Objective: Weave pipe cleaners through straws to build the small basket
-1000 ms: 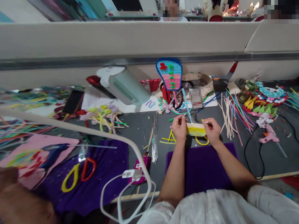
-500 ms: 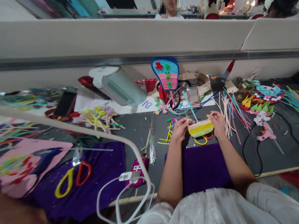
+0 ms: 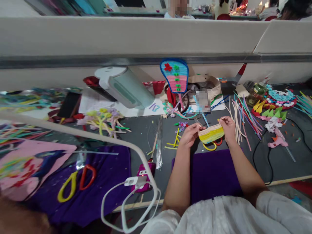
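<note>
A small fan-shaped craft piece (image 3: 211, 134), wrapped in rows of yellow and peach pipe cleaner, is held up between my hands. My left hand (image 3: 190, 135) pinches its left end. At the upper right corner, the thumb and fingers of my right hand (image 3: 228, 128) close on its edge. A light blue twisted stem (image 3: 205, 119) rises behind the piece. Partly hidden below it lie scissors (image 3: 210, 147) with yellow and red handles. Short yellow pipe cleaner pieces (image 3: 173, 143) and a cluster of small beads or flowers (image 3: 181, 126) lie left of my left hand.
A finished blue and pink fan (image 3: 174, 74) stands behind. To the right are loose pipe cleaners (image 3: 251, 113) and a pink glue gun (image 3: 278, 139). Leftward are a pale green pitcher (image 3: 129, 87), a white cable (image 3: 143, 156), more scissors (image 3: 67, 187) and purple cloth (image 3: 107, 188).
Both hands keep their hold on the craft piece, with only slight finger movement. The whole view has shifted a little.
</note>
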Motion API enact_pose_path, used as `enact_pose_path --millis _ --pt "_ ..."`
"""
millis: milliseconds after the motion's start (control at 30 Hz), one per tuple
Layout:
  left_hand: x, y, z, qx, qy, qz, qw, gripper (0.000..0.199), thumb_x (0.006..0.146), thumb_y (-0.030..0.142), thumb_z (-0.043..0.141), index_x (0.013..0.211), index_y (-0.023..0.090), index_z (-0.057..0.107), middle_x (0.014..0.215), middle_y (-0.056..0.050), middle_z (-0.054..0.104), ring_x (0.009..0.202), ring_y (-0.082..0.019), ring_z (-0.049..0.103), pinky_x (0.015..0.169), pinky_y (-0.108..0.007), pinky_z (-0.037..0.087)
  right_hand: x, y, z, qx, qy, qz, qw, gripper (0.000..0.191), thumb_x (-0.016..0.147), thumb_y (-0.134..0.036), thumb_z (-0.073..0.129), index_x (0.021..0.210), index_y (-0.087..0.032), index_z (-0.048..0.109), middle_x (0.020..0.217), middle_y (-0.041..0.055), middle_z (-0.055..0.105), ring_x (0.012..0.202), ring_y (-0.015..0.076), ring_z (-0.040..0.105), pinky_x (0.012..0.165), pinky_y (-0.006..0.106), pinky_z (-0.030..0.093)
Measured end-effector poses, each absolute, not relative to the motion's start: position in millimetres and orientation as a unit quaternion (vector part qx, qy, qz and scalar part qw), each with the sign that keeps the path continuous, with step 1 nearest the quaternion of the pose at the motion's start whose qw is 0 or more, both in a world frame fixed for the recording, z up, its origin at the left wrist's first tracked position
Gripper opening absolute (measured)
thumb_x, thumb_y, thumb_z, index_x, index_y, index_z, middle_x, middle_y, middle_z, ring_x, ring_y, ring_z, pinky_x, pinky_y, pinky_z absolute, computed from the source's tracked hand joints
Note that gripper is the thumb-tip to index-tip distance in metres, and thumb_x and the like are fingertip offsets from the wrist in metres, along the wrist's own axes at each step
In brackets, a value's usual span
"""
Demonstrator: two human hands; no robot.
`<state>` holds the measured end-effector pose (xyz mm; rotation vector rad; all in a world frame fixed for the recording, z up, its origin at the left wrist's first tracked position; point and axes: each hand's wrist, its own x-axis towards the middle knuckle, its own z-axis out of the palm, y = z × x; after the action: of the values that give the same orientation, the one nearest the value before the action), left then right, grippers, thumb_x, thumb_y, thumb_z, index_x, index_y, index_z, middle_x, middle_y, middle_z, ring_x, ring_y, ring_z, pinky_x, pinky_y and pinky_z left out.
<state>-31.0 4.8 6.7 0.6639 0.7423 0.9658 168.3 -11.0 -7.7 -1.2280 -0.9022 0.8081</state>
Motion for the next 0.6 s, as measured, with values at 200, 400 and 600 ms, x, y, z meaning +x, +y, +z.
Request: enact_pose_path --millis 200,400,600 --pt "-22 3 6 0.310 0.400 0.476 0.719 0.042 0.056 0.035 0.090 0.082 0.013 0.066 0.076 -0.005 0.071 0.067 -0.013 0.064 0.063 -0.023 0.049 162 -24 6 -0.615 -0.581 0.001 0.533 0.035 0.085 -0.036 0.063 0.116 -0.021 0.061 0.124 0.0133 0.056 0.118 0.0251 0.052 0.103 0.047 0.041" --pt "-17 0 9 0.323 0.373 0.458 0.740 0.040 0.055 0.033 0.089 0.081 0.012 0.068 0.073 -0.004 0.071 0.065 -0.013 0.063 0.065 -0.025 0.048 149 -37 20 -0.538 -0.750 -0.112 0.368 0.014 0.088 -0.033 0.061 0.097 -0.029 0.071 0.135 0.0067 0.050 0.127 0.0260 0.043 0.115 0.056 0.021" --pt "-12 -4 10 0.351 0.356 0.436 0.748 0.035 0.058 0.033 0.087 0.080 0.012 0.069 0.073 -0.004 0.070 0.065 -0.013 0.063 0.068 -0.026 0.047 149 -36 21 -0.526 -0.759 -0.135 0.358 0.013 0.091 -0.031 0.058 0.090 -0.027 0.070 0.132 0.0061 0.053 0.126 0.0242 0.044 0.116 0.055 0.020"
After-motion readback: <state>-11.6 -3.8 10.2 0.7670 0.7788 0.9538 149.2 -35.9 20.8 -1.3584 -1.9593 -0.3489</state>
